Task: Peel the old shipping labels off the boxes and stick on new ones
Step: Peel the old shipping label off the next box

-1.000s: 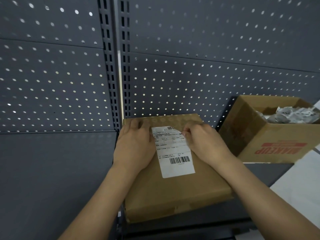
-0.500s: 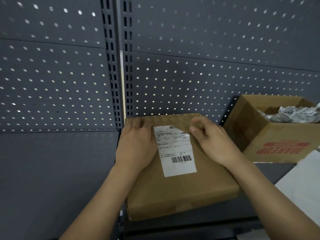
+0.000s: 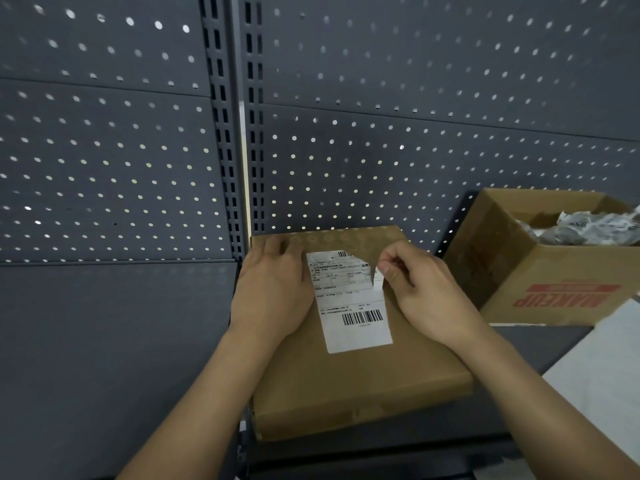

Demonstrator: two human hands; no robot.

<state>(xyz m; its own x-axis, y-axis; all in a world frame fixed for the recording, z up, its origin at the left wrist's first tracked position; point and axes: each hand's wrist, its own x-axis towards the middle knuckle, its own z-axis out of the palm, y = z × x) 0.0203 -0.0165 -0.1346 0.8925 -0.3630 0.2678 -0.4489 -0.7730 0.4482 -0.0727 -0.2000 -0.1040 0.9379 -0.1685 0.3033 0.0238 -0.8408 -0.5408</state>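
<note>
Now right hand (image 3: 422, 289) in a pinch on the corner-lifted label (image 3: 349, 306), left hand (image 3: 273, 296) flat on the box (image 3: 363, 386).

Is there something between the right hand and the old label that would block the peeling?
Nothing visible does. The right hand pinches the lifted upper right corner of the label. The left hand lies flat on the box, beside the label's left edge.
</note>
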